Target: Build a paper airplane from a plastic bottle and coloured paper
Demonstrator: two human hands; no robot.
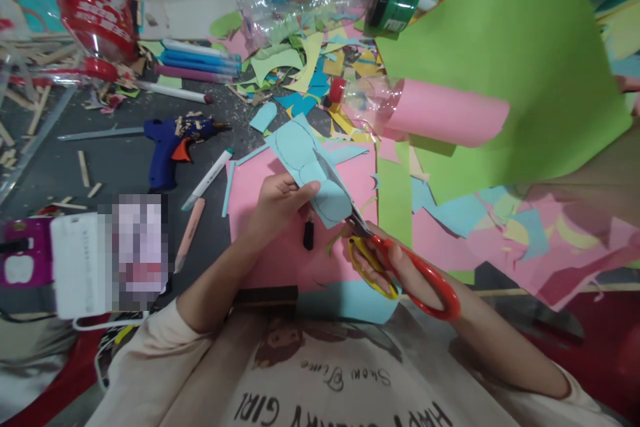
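Observation:
My left hand (pixel 286 203) pinches a light blue paper piece (pixel 295 143) between thumb and fingers, and rounded outlines are drawn on it. In my right hand (pixel 400 270) are scissors (pixel 433 277) with red and yellow handles. Their blades are spread at the paper's right side, one blade lying over its face. Beneath both hands lies a pink sheet (pixel 255 240), with a small black object (pixel 309 233) on it. Light blue paper strips (pixel 229 190) rest along the sheet's left edge.
Left of the sheet lie a blue glue gun (pixel 167 147), a green-capped marker (pixel 207 180) and a peach marker (pixel 190 233). A clear bottle wrapped in pink paper (pixel 445 110) rests beyond, near a large green sheet (pixel 500 60). Paper scraps (pixel 280 67) litter the table.

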